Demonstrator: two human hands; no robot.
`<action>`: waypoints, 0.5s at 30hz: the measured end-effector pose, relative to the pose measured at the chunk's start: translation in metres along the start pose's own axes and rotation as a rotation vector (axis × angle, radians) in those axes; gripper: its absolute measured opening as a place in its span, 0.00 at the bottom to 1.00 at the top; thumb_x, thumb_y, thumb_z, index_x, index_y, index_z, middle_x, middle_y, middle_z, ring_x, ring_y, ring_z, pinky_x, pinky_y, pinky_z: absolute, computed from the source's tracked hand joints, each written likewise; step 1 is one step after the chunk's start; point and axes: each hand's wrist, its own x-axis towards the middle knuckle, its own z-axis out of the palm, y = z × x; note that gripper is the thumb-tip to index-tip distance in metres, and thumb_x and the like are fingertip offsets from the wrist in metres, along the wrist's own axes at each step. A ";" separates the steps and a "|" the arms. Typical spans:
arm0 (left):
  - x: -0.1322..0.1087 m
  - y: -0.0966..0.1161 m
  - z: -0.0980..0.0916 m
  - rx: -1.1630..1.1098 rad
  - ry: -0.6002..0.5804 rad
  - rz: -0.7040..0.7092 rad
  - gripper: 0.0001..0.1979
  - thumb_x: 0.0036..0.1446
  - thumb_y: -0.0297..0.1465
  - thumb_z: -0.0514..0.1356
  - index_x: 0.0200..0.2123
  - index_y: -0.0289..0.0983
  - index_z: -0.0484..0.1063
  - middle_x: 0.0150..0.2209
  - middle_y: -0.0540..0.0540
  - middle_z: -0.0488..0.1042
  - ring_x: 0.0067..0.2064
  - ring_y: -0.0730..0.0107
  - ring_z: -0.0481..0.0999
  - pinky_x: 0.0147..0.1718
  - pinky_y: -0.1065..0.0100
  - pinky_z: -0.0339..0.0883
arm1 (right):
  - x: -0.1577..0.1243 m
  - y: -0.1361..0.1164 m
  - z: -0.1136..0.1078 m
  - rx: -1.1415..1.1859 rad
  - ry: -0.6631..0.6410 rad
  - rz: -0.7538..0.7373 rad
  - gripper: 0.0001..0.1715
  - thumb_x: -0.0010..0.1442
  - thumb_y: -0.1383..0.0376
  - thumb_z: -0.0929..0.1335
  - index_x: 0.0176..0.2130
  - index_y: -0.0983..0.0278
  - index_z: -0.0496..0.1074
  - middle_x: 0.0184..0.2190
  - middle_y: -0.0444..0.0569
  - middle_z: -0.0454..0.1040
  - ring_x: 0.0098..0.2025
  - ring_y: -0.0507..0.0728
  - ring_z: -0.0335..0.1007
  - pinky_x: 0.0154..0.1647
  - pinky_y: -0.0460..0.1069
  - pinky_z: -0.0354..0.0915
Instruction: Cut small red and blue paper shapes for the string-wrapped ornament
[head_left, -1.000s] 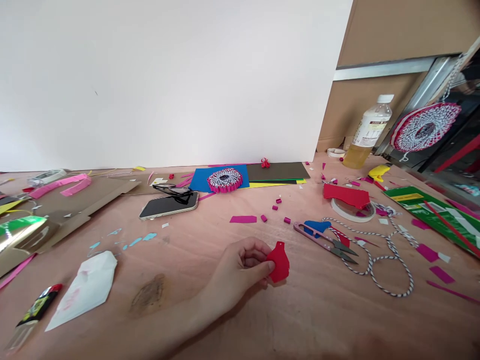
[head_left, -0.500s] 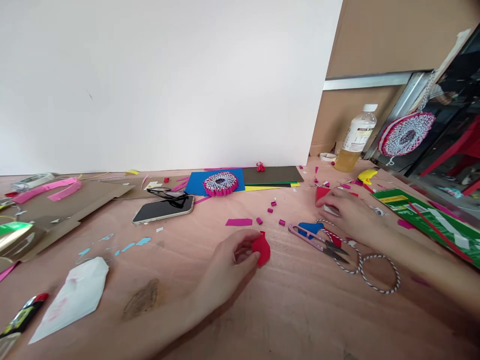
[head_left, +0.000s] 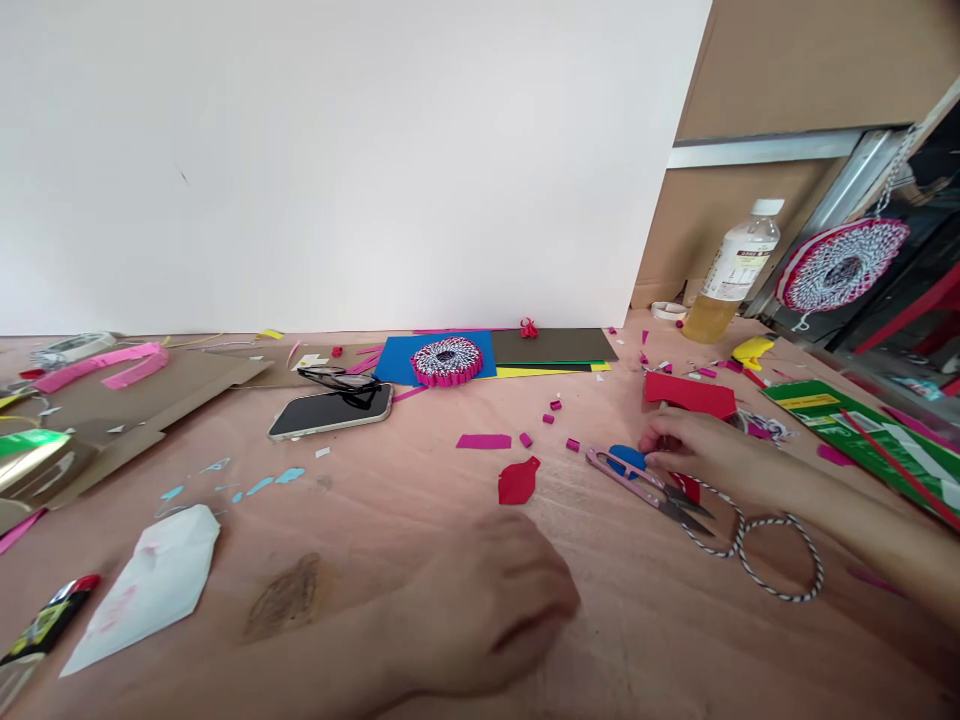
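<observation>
A red paper cut-out with a narrow neck lies flat on the table, just beyond my left hand. That hand is blurred, its fingers curled down, and their tips are hidden. My right hand is closed, thumb and index finger together, beside a blue paper piece; what it grips, if anything, is hidden. Pink-handled thread snips lie across the blue piece, blades toward me. A looped black-and-white cord runs from under the right hand. Behind that hand is a red paper sheet.
A phone with glasses on it lies left of centre. Farther back, a frilled round coaster rests on blue paper. A bottle stands at the back right, near a green packet. Pink paper bits are scattered around.
My left hand has let go of the red cut-out, now lying on the table, and moved nearer and right. My right hand has come back from the red sheet to the blue piece.
</observation>
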 end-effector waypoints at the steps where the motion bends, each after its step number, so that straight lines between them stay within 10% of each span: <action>1: 0.001 0.003 -0.001 0.009 -0.098 0.079 0.15 0.57 0.26 0.54 0.47 0.38 0.69 0.45 0.41 0.74 0.51 0.60 0.69 0.54 0.61 0.58 | 0.000 -0.001 -0.001 -0.002 0.001 0.005 0.06 0.57 0.63 0.64 0.30 0.61 0.68 0.31 0.47 0.72 0.32 0.56 0.69 0.28 0.47 0.60; 6: 0.001 0.011 -0.009 0.002 -0.328 0.098 0.27 0.59 0.28 0.53 0.62 0.39 0.53 0.62 0.43 0.55 0.64 0.57 0.51 0.62 0.56 0.42 | 0.000 -0.024 -0.017 -0.098 0.188 0.051 0.07 0.59 0.61 0.63 0.32 0.61 0.68 0.28 0.46 0.73 0.29 0.56 0.68 0.27 0.48 0.59; 10: -0.001 0.013 -0.008 0.003 -0.228 0.111 0.27 0.59 0.27 0.54 0.61 0.41 0.54 0.60 0.43 0.60 0.62 0.58 0.55 0.61 0.57 0.46 | -0.010 -0.051 -0.022 -0.048 0.345 0.002 0.08 0.58 0.60 0.64 0.33 0.60 0.70 0.29 0.46 0.75 0.29 0.56 0.69 0.28 0.48 0.60; 15: -0.001 0.018 0.005 0.135 -0.019 0.206 0.20 0.61 0.27 0.53 0.56 0.45 0.63 0.50 0.49 0.73 0.53 0.68 0.70 0.57 0.71 0.54 | -0.033 -0.081 0.009 0.476 -0.398 0.166 0.14 0.58 0.55 0.64 0.31 0.60 0.72 0.20 0.44 0.73 0.20 0.52 0.67 0.18 0.45 0.58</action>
